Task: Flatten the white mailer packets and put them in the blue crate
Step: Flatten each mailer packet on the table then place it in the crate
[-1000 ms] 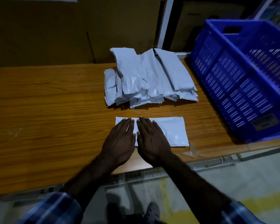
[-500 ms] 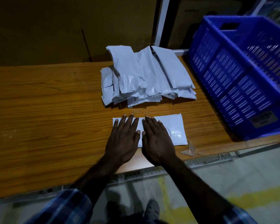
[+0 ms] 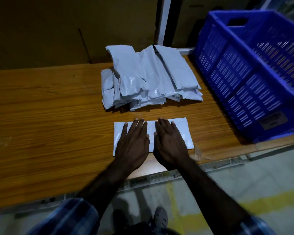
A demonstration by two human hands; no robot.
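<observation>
One white mailer packet (image 3: pixel 185 131) lies flat near the front edge of the wooden table (image 3: pixel 49 124). My left hand (image 3: pixel 134 143) and my right hand (image 3: pixel 170 143) press on it side by side, palms down and fingers straight. They cover its middle; its left and right ends show. Behind it sits a crumpled pile of several white mailer packets (image 3: pixel 148 78). The blue crate (image 3: pixel 244 78) stands at the table's right end, and its inside is mostly out of view.
A dark wall runs behind the table, with a white post (image 3: pixel 163 22) beside the crate. The table's front right edge is chipped (image 3: pixel 198 152). Below the edge lies grey floor with a yellow stripe (image 3: pixel 270 200).
Both hands have slid forward over the packet, away from me, and have drawn slightly apart. More of the packet's left end shows now.
</observation>
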